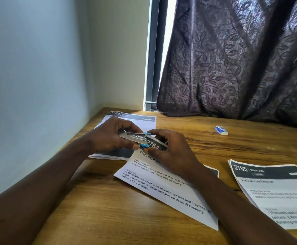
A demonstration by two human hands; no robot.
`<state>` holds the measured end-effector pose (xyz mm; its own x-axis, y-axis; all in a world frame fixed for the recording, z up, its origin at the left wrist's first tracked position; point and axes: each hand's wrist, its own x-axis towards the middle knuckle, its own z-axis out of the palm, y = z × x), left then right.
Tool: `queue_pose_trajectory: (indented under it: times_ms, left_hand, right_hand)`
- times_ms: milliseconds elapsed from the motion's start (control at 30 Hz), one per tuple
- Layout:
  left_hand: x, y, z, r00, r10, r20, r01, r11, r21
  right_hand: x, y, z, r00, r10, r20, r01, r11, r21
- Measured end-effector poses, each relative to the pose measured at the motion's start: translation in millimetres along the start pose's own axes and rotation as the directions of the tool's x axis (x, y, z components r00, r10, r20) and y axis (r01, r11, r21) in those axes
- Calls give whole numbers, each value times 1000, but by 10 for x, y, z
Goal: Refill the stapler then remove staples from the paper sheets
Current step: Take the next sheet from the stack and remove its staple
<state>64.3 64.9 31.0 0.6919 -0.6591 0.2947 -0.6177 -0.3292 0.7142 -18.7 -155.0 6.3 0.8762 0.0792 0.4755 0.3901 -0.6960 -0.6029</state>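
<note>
Currently, both hands are meeting over the wooden counter (100,209), working at a small stapler (135,137) with a metal body and blue ends. The left hand (108,137) is gripping the stapler's metal length, its fingers (131,125) curling over the top and the thumb pressing from below. The right hand (170,152) is pinching the raised top corner of the middle sheet (161,191), headed 2764, right against the stapler's blue end, with its thumb tip touching that end. The rest of this sheet is lying flat on the counter under the right forearm. Behind the hands, a 2nd sheet (144,121) marked 3409 is lying near the wall corner, and a 3rd sheet (276,195) marked 2705 is resting well apart at the right edge. A small blue and white box (221,130) is sitting alone farther back, near a dark leaf-patterned curtain (232,59).
</note>
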Motion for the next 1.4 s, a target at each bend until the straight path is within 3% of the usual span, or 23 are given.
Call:
queue_pose_trajectory:
  times_ms: [200, 567, 833, 1100, 1400]
  left_hand:
    - [16, -34, -5, 999, -31, 36, 29, 999, 42]
    - [-34, 23, -26, 965, -114, 238, 150, 979, -137]
    - [-14, 31, 131, 998, -58, 5, 58, 992, -114]
    - [18, 20, 233, 998, -66, 9, 66, 976, -205]
    - [25, 72, 340, 999, -3, -50, -7, 981, -194]
  right_hand:
    - [-8, -17, -21, 1000, -26, -10, 27, 999, 24]
    - [32, 47, 23, 995, -38, -93, 46, 996, 81]
    - [18, 27, 75, 993, -39, -111, 67, 963, 263]
    - [63, 23, 33, 996, 85, -29, -62, 880, 471]
    - [66, -53, 5, 952, 295, 79, -257, 636, 727]
